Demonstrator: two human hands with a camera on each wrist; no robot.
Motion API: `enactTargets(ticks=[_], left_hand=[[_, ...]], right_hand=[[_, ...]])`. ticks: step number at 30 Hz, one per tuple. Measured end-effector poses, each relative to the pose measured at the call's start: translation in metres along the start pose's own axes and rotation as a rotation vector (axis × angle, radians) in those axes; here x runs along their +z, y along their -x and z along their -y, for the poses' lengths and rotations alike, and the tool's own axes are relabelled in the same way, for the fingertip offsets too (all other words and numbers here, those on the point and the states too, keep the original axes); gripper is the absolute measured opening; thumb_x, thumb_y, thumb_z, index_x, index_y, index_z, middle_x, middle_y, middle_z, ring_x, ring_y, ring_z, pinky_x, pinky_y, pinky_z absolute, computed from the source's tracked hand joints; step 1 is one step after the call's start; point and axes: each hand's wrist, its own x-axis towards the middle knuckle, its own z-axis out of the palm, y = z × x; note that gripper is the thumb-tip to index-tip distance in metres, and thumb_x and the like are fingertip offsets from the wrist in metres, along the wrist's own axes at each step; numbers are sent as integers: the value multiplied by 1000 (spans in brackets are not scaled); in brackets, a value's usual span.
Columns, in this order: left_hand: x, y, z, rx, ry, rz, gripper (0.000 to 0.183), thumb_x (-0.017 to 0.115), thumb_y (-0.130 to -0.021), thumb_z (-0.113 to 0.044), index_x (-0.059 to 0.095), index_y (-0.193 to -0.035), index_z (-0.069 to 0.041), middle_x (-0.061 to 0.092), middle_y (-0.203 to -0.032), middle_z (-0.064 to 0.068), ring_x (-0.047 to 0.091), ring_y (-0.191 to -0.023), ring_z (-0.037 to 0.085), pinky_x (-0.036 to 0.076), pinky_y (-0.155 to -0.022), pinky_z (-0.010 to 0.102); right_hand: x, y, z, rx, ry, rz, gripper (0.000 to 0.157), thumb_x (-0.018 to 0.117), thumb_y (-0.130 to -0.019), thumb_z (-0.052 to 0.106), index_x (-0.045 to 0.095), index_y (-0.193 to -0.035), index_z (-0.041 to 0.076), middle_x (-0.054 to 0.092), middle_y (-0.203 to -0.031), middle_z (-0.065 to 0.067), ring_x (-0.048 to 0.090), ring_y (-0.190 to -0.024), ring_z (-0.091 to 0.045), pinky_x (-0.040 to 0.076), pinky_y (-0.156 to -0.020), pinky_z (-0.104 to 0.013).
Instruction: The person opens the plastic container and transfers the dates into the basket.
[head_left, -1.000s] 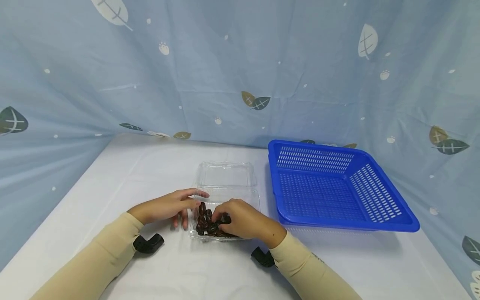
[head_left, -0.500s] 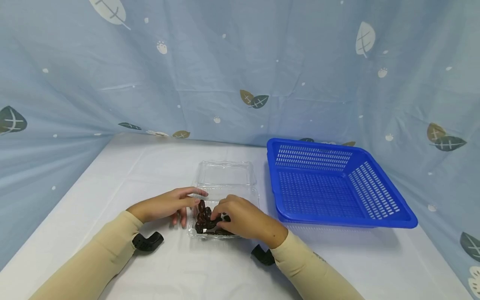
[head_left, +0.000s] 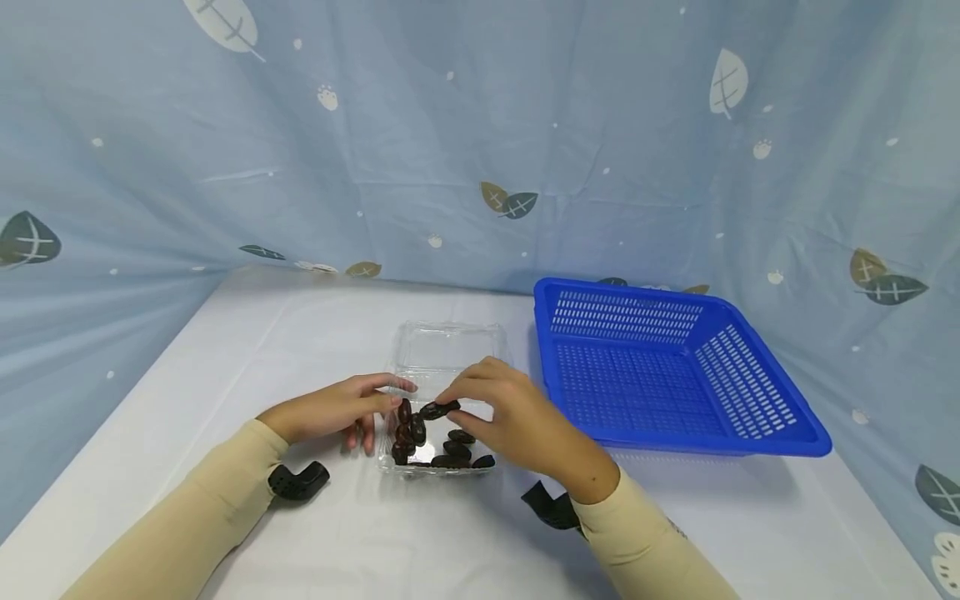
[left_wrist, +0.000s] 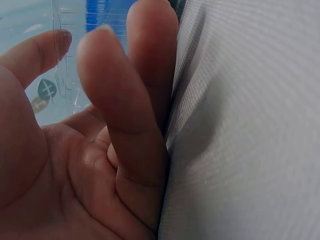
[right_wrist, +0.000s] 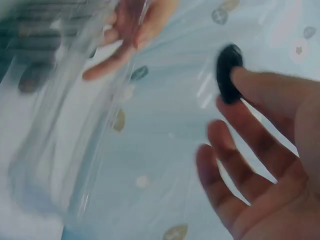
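Note:
A clear hinged plastic box (head_left: 433, 457) lies with its lid folded back on the white tabletop, several dark brown, shiny dates inside. Just above it, my right hand (head_left: 525, 417) pinches one date (head_left: 438, 410) between thumb and fingertips; the right wrist view shows this date (right_wrist: 229, 74) held at the tips, other fingers spread. My left hand (head_left: 333, 410) rests at the box's left wall, thumb and forefinger reaching over the rim, the other fingers outside near the cloth. In the left wrist view the left fingers (left_wrist: 117, 90) are relaxed and hold nothing.
A blue perforated plastic basket (head_left: 551, 367) stands to the right of the box. Behind the table hangs a light blue curtain (head_left: 420, 125) with a leaf print. Black curved pieces (head_left: 298, 482) sit at both wrists.
My right hand has lifted a date from among the others and moved up and slightly right with it. More dates now show in the box. The left hand stays put.

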Motion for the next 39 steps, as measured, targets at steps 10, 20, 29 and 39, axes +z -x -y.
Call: enactTargets(ticks=[10,20,29,39], left_hand=[[-3,-3,-7,-4,-23,-15,48,50,-105,-40,42,-149,-21,67,-65,13,64,-56,22,53,-52,32],[-4,-1,2,-10,-18,-7,48,50,-105,-42,43,-149,-24,68,-65,12,61,-53,19,54,-53,34],[-3,-1,4,-6,-18,-9,47,48,-106,-42,43,-149,-24,68,-65,12,63,-55,20,54,-53,34],[-1,0,0,20,-7,-4,50,49,-105,-42,42,-149,-19,67,-64,14,65,-57,24,53,-50,33]], right_hand=[[-40,31,-38,203,-8,-242,22,79,-85,3,78,-105,13,73,-102,1,61,-90,-18,53,-72,-31],[-71,64,-87,452,55,-150,17,72,-92,6,76,-107,9,74,-101,-8,66,-88,-21,57,-76,-38],[-74,71,-119,611,44,66,16,66,-96,9,76,-109,6,75,-104,-10,68,-94,-25,58,-75,-37],[-67,71,-136,685,48,273,17,62,-97,7,76,-106,3,75,-104,-12,70,-97,-24,58,-85,-46]])
